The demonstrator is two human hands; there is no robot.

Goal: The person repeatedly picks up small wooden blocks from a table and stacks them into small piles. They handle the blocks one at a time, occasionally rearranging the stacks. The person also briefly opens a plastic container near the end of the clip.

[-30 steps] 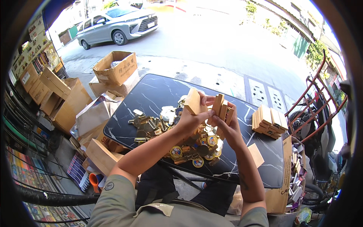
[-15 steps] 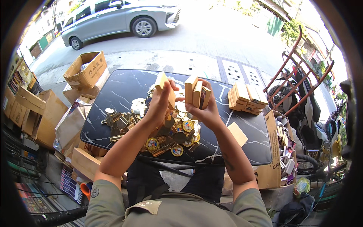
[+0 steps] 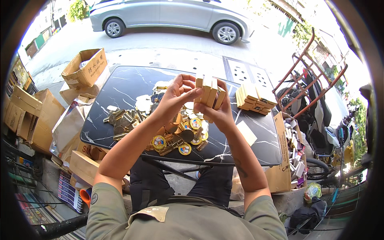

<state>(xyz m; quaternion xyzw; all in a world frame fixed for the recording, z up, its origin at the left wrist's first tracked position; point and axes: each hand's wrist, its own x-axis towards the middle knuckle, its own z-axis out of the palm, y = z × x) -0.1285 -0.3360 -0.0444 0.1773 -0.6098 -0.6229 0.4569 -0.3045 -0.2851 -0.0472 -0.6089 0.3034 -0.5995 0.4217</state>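
Upright in my right hand (image 3: 219,113) is a row of flat tan blocks (image 3: 207,93), its fingers and thumb wrapped round the right side and lower end. My left hand (image 3: 179,95) meets the row from the left, fingers curled and thumb pressed against the outermost block. Both hands are raised above the black marble-patterned table (image 3: 138,78). Under them lies a heap of gold-edged round medals (image 3: 159,141) and small metallic pieces, partly hidden by my forearms. A stack of similar tan blocks (image 3: 252,98) stands on the table to the right.
A flat tan piece (image 3: 246,133) lies near my right forearm. Right of the table stands a carton of small boxes (image 3: 296,160), with a rust-red metal frame (image 3: 310,80) beyond. Cardboard boxes (image 3: 85,70) crowd the left. A silver car (image 3: 168,20) is on the street ahead.
My left hand has moved right, bringing its tan block against those in my right hand. The car has moved to the right. The whole view has shifted slightly.
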